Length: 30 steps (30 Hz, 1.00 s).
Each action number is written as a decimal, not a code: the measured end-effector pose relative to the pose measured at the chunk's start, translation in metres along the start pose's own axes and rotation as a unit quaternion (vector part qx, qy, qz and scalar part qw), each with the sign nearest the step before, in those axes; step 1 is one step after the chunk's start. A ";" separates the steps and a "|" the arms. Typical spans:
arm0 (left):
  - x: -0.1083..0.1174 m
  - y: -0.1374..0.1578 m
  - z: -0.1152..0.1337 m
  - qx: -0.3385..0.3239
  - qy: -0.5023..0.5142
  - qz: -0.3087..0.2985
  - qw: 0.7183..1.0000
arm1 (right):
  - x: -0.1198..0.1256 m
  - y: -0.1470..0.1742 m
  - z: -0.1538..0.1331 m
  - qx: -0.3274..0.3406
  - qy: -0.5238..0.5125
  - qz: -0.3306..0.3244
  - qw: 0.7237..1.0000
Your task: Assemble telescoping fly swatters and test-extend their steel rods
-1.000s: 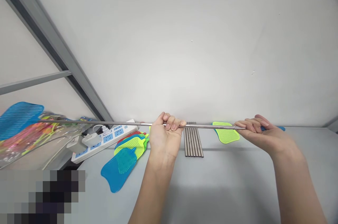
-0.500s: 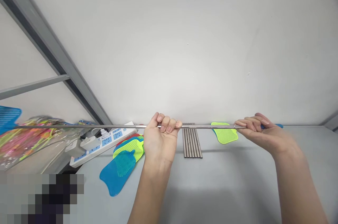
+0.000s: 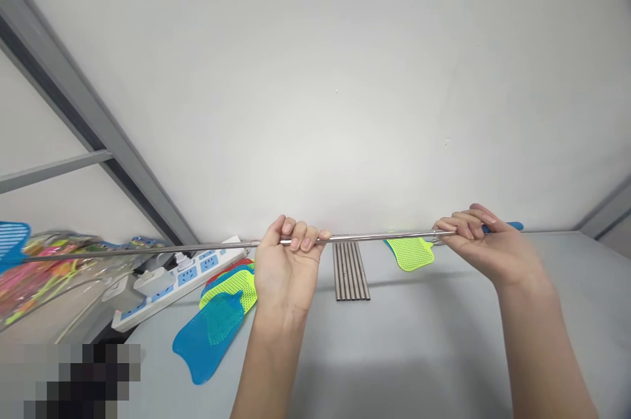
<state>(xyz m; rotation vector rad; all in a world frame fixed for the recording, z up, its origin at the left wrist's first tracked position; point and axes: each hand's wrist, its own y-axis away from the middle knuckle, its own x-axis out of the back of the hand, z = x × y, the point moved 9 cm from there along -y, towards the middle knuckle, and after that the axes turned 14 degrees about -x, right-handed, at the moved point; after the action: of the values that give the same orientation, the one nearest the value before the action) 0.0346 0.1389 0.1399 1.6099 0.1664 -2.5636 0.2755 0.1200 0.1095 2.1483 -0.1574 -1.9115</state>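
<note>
Bare forearms, no sleeves, no jewellery

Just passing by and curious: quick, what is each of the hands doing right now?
Left hand: closed around the middle of the metal rod.
Right hand: closed on the rod's blue-handled end, above the table.

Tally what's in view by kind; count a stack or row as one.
Extended swatter, held by left hand and right hand: 1
Stack of swatter heads: 1
Lone green head: 1
Row of steel rods: 1
Power strip: 1
Clear bag: 1
Total: 6
</note>
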 end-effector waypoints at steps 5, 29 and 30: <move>-0.004 0.000 0.004 -0.044 -0.003 -0.010 0.999 | 0.005 -0.009 -0.006 0.018 0.023 0.006 1.000; 0.043 -0.005 0.099 -0.335 -0.034 0.158 0.928 | 0.017 0.007 -0.059 0.188 0.129 0.013 0.974; 0.043 -0.005 0.100 -0.331 -0.038 0.156 0.930 | 0.019 0.005 -0.061 0.165 0.120 0.010 0.979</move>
<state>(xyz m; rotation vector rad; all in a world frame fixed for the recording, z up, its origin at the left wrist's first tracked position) -0.0741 0.1268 0.1442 1.1632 0.6343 -2.0070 0.3391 0.1180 0.0988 2.5578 -0.4757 -1.6941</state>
